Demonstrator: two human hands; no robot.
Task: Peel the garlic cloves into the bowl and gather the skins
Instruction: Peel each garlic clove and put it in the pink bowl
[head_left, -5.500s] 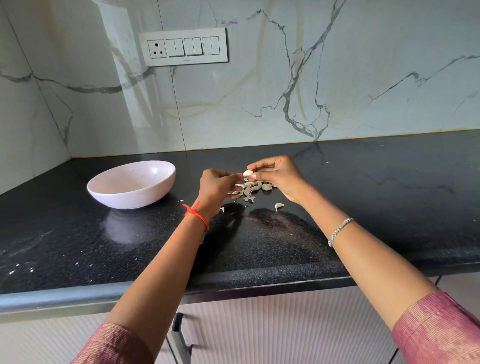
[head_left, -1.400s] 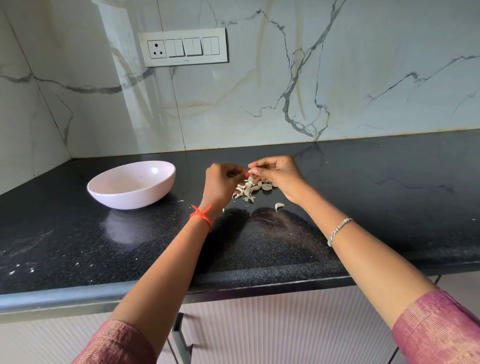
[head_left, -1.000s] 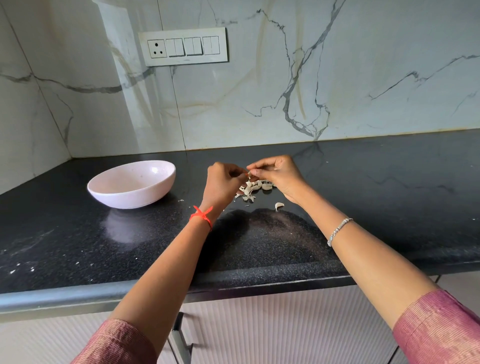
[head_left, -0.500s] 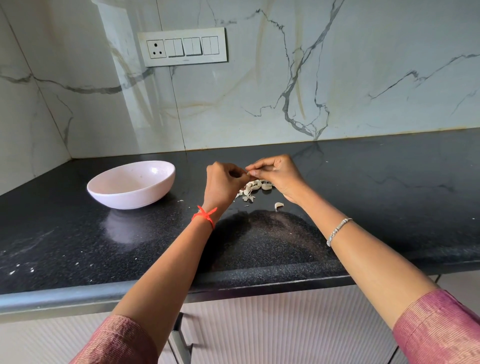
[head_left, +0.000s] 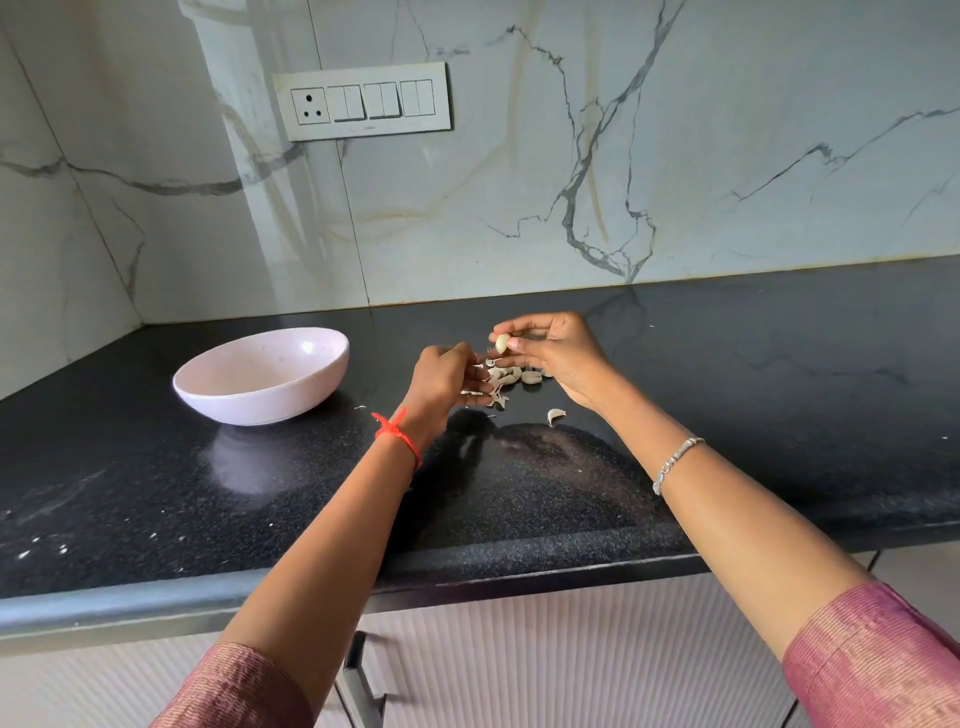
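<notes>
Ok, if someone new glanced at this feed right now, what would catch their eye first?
First the hands meeting mid-counter: the right hand pinches a pale garlic clove above a little heap of garlic bits, with the left hand close beside it. Next the pale pink bowl to their left on the black counter, then a lone garlic piece lying nearer the front edge.

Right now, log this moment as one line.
right hand pinches garlic clove above pile | left hand beside pile, grip unclear | bowl left of hands | loose clove on counter
</notes>
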